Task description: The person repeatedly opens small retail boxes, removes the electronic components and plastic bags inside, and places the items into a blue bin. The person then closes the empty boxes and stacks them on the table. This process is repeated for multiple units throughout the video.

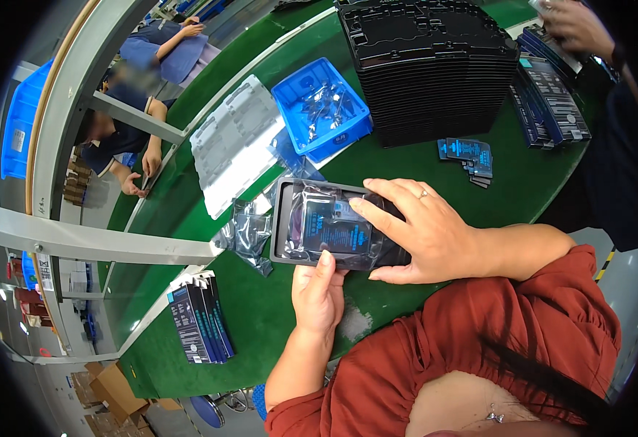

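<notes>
A shallow black box (pixel 282 231) lies between my two hands, above the green tabletop. Inside its raised rim rests a dark, blue-printed flat piece in a clear plastic bag (pixel 326 229). My left hand (pixel 317 295) grips the near side, thumb on the edge, with its other fingers partly hidden beneath. Across the box's right end my right hand (pixel 428 233) is clasped, its index finger over the bag and its thumb along the near edge. Crumpled dark plastic bags (pixel 246 229) sit just left of the box.
Beyond the box stand a blue bin (pixel 348 146) with small bagged parts, a white moulded tray (pixel 231 138) and tall stacked black trays (pixel 439 95). Blue-printed cards (pixel 472 156) lie right; slim boxes stand left (pixel 201 320) and right (pixel 552 102). Another person's hand (pixel 573 25) is top right.
</notes>
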### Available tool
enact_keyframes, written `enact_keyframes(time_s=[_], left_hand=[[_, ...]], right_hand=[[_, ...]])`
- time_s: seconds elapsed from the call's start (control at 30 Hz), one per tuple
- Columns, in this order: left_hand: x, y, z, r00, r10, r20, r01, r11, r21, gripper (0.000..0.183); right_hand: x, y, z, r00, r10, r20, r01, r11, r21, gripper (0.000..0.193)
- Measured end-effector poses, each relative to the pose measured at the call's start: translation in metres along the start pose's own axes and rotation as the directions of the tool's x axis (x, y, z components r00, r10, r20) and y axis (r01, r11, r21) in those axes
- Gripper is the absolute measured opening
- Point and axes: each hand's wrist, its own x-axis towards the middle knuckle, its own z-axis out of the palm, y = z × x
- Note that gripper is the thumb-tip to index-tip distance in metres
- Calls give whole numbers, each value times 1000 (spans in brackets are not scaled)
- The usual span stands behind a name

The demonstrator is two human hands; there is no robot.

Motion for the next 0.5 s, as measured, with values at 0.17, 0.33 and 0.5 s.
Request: enact_keyframes(time_s=[0.17, 0.33, 0.5], left_hand=[[-1, -3, -11, 1000, 0, 30, -2, 998, 56, 52], [-5, -11, -16, 995, -1, 100, -24, 968, 249, 49], [-3, -13, -20, 996, -58, 68, 41, 972, 233, 51]], right_hand=[[1, 9, 2, 994, 40, -101, -23, 986, 163, 52], [0, 16, 3, 984, 162, -68, -151, 978, 144, 29], [1, 21, -6, 967, 253, 18, -252, 945, 208, 14]])
